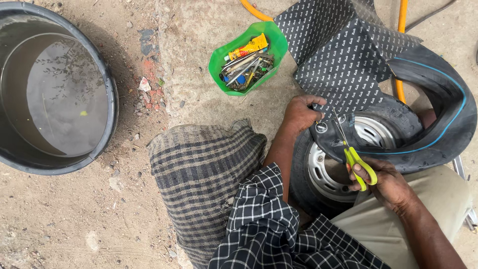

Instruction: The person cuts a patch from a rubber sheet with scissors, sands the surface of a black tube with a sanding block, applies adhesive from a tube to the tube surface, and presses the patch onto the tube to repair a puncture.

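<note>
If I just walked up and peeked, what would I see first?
Probably the bright yellow-green scissors in the right hand, cutting a black patterned rubber sheet that the left hand holds over a small wheel with a black inner tube. Above the knee sits a green tub of tools, and at far left a big black basin of water.

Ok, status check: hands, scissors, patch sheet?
Left hand pinching black patterned rubber sheet. Right hand working yellow-green handled scissors, blades at sheet edge. Black inner tube draped over wheel beneath.
</note>
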The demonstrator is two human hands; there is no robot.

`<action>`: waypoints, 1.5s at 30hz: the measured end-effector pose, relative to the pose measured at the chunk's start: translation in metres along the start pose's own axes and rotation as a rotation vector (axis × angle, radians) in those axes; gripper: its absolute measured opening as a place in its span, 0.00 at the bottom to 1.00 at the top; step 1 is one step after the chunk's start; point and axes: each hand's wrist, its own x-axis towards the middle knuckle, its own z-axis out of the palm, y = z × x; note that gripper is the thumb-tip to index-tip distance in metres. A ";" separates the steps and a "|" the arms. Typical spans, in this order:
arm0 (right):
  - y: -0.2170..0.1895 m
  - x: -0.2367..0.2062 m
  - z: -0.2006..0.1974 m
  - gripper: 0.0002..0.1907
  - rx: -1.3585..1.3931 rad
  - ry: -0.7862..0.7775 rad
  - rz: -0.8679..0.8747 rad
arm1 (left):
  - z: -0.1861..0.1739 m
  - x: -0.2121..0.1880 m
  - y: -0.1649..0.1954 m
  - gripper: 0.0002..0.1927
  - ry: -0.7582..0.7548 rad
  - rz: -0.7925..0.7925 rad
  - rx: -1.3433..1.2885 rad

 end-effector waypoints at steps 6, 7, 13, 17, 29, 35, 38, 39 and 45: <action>-0.004 0.016 0.009 0.19 -0.034 -0.008 -0.056 | 0.000 0.002 -0.006 0.23 0.015 0.018 0.035; -0.005 0.017 0.011 0.19 -0.073 0.014 -0.058 | 0.000 0.002 -0.007 0.23 0.009 0.016 0.012; -0.008 0.020 0.015 0.20 -0.067 -0.009 -0.070 | 0.000 -0.001 -0.003 0.23 0.002 0.037 -0.020; -0.008 0.023 0.015 0.20 -0.073 -0.030 -0.099 | -0.002 -0.004 0.003 0.23 0.002 -0.002 -0.022; -0.006 0.025 0.013 0.24 -0.095 -0.013 -0.094 | -0.004 -0.004 0.004 0.23 -0.011 -0.050 -0.084; -0.003 0.028 0.010 0.24 -0.124 0.009 -0.053 | -0.005 0.000 -0.002 0.23 -0.023 -0.018 -0.102; -0.002 0.028 0.008 0.23 -0.083 -0.050 -0.091 | -0.003 0.004 -0.006 0.23 0.023 -0.058 -0.289; -0.002 0.029 0.008 0.23 -0.086 -0.047 -0.091 | -0.001 0.005 -0.007 0.22 0.046 -0.082 -0.382; -0.006 0.031 0.005 0.23 -0.139 -0.029 -0.073 | 0.003 0.003 -0.011 0.28 0.076 -0.004 -0.519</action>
